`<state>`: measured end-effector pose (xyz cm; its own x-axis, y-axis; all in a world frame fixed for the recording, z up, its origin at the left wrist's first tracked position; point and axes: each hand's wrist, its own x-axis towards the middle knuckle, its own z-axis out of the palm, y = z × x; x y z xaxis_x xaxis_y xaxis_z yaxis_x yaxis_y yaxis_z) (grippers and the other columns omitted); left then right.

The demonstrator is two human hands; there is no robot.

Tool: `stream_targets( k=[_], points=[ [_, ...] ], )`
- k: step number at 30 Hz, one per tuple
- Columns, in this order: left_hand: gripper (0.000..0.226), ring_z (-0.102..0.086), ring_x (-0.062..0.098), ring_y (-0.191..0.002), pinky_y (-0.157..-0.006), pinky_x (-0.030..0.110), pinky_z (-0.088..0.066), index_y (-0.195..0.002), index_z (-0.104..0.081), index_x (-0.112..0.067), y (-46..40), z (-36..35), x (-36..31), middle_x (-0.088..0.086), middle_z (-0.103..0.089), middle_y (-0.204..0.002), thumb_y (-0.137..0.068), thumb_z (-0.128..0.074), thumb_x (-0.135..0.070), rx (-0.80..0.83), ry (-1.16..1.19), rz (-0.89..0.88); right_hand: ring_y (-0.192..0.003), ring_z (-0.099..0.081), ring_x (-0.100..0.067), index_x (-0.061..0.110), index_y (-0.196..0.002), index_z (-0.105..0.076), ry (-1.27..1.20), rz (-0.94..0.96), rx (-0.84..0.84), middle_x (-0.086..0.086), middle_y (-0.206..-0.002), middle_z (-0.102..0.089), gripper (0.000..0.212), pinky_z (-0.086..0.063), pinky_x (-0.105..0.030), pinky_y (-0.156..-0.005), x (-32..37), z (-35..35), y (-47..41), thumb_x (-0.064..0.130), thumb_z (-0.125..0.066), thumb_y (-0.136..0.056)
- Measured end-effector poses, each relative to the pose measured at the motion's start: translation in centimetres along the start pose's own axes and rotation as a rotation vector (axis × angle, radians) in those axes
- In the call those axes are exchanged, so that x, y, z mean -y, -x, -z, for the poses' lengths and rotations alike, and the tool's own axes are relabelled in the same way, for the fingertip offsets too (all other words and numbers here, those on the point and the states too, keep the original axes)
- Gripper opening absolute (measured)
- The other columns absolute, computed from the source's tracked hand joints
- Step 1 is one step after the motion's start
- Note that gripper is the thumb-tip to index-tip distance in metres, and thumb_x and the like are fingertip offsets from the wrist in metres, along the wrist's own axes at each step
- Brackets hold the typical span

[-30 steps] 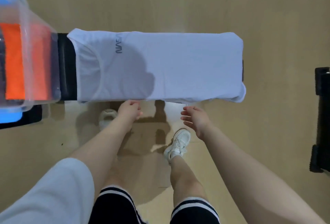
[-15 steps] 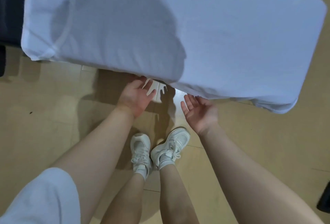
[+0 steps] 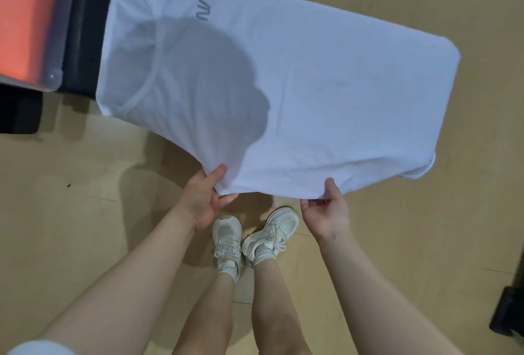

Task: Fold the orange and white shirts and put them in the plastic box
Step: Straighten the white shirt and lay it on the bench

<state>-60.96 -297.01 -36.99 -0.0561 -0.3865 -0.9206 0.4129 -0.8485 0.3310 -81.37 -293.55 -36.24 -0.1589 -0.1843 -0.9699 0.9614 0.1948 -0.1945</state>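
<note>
The white shirt [image 3: 312,85], with grey lettering near its collar, lies spread lengthwise over a black bench [image 3: 85,43], sleeves folded in. My left hand [image 3: 205,199] pinches its near hanging edge, thumb on top. My right hand [image 3: 326,208] pinches the same edge further right. The orange shirt [image 3: 25,17] lies folded inside the clear plastic box [image 3: 54,79] at the far left, on the bench's end.
My legs and white trainers [image 3: 249,238] stand on the wooden floor [image 3: 71,227] just below the shirt's edge. A black object [image 3: 510,312] sits at the lower right edge of the view. A dark bench foot [image 3: 17,111] shows at left.
Both hands rose from open under the bench edge and took hold of the shirt's near edge. The view swung back left, so the box and orange shirt show again.
</note>
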Motion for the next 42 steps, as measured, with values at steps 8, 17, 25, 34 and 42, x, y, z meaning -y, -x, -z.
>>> stream_targets(
  k=[8,17,25,34,42],
  points=[
    [0.007,-0.06,0.015,-0.077,-0.065,0.032,-0.057,-0.091,-0.055,-0.017,4.8,-2.1,-3.4,0.0,-0.063,-0.089,-0.093,-0.051,-0.023,-0.239,-0.014,0.132,-0.053,-0.066,-0.013,0.01,-0.106,-0.057,0.12,0.106,-0.192,-0.002,-0.071,-0.069,0.019,-0.052,-0.018,-0.043,2.1,-0.8,5.7,0.005,-0.057,-0.088],
    [0.031,-0.054,0.007,-0.03,-0.033,0.012,-0.039,-0.068,-0.045,-0.014,4.0,-8.4,-9.1,-0.004,-0.055,-0.038,-0.098,-0.036,-0.015,-0.143,0.36,0.092,-0.06,-0.048,-0.014,0.011,-0.076,-0.05,0.52,0.417,-0.023,-0.004,-0.074,-0.051,0.018,-0.047,-0.019,-0.052,6.9,-6.9,6.9,0.002,-0.045,-0.091],
    [0.021,-0.057,0.012,-0.077,-0.065,0.022,-0.043,-0.113,-0.051,-0.015,5.1,-11.5,-4.9,-0.001,-0.058,-0.088,-0.097,-0.039,-0.021,-0.141,0.083,-0.002,-0.062,-0.05,-0.014,0.013,-0.084,-0.055,0.834,0.444,-0.079,-0.009,-0.086,-0.057,0.019,-0.043,-0.022,-0.058,9.8,-1.5,5.3,0.012,-0.039,-0.093],
    [0.033,-0.049,0.016,-0.108,-0.086,0.029,-0.04,-0.131,-0.041,-0.026,5.2,-20.4,5.5,-0.002,-0.048,-0.117,-0.098,-0.04,-0.021,0.019,-0.148,0.0,-0.106,-0.049,-0.019,0.019,-0.123,-0.046,0.504,0.101,-0.003,-0.001,-0.113,-0.048,0.026,-0.042,-0.031,-0.093,15.5,2.7,-2.0,0.019,-0.04,-0.097],
    [0.022,-0.053,0.012,-0.098,-0.069,0.018,-0.041,-0.113,-0.051,-0.013,1.7,-25.1,10.2,0.003,-0.058,-0.11,-0.092,-0.054,-0.017,-0.202,-0.121,-0.104,-0.092,-0.055,-0.016,0.02,-0.091,-0.054,0.175,-0.179,0.211,-0.002,-0.091,-0.059,0.025,-0.037,-0.028,-0.095,14.0,2.6,-5.6,0.025,-0.03,-0.097]
  ],
)
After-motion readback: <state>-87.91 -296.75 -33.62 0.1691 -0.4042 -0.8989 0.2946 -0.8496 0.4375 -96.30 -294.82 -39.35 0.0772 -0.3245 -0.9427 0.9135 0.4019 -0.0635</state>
